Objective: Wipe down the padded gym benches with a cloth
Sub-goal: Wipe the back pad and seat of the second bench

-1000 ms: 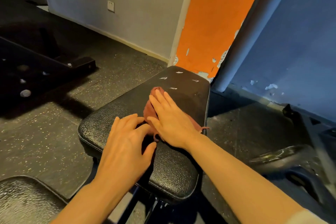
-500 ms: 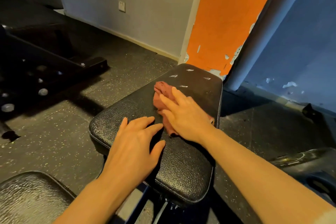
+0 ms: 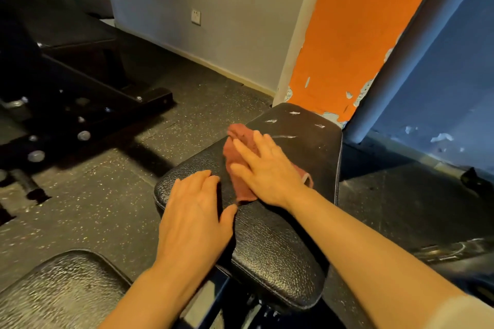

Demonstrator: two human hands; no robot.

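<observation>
A black padded bench pad [image 3: 278,243] runs away from me toward the orange wall, with small white scuffs at its far end. A reddish-brown cloth [image 3: 236,157] lies crumpled on the middle of the pad. My right hand [image 3: 267,168] lies flat on the cloth with straight fingers, pressing it down. My left hand [image 3: 195,216] rests flat on the pad's near left part, fingers straight, just beside the cloth. A second black pad [image 3: 61,291] shows at the bottom left.
Speckled black rubber floor [image 3: 112,195] surrounds the bench. A black machine frame with bolts [image 3: 80,115] stands on the left. Close behind the pad rise an orange wall strip [image 3: 344,35], a grey post and a blue wall. Dark equipment [image 3: 454,251] lies low at the right.
My right hand has slid the cloth a little further along the pad toward the far end. The left hand keeps its place on the pad. The camera has shifted.
</observation>
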